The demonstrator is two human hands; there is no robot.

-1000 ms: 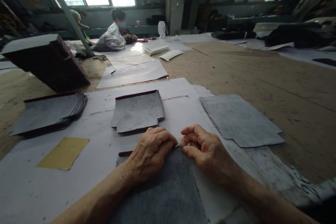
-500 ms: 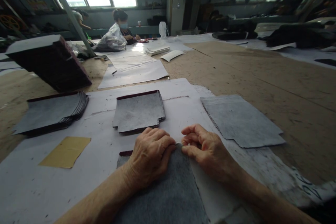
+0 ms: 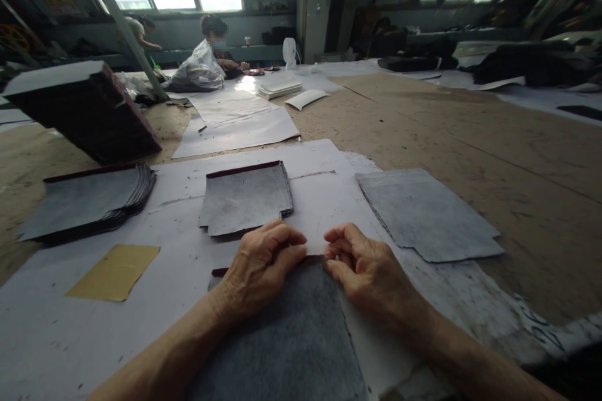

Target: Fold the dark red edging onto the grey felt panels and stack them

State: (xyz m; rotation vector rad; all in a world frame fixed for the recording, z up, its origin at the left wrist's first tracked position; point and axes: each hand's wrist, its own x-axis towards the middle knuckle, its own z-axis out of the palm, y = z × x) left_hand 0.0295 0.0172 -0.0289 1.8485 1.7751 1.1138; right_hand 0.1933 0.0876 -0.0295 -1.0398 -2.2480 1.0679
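A grey sheet (image 3: 291, 332) with a dark red strip along its far edge lies at the bottom centre. My left hand (image 3: 263, 263) is on its far edge, thumb and fingers pinched at the strip. At the sheet's far right corner, my right hand (image 3: 367, 269) pinches the edge between thumb and fingers. Beyond my left hand lies a small stack of grey pieces (image 3: 249, 197) with a dark red edge. Grey notched pieces (image 3: 427, 213) lie to the right of my right hand.
A fanned stack of grey pieces (image 3: 89, 200) and a yellow card (image 3: 114, 272) lie on the left. Behind them leans a tall dark stack (image 3: 89, 113). White sheets (image 3: 239, 131) lie farther back. A person (image 3: 219, 44) sits behind a plastic bag (image 3: 200, 69).
My left hand has moved slightly left, away from my right hand, and its thumb has lifted back. More of the dark red edge shows between the hands.
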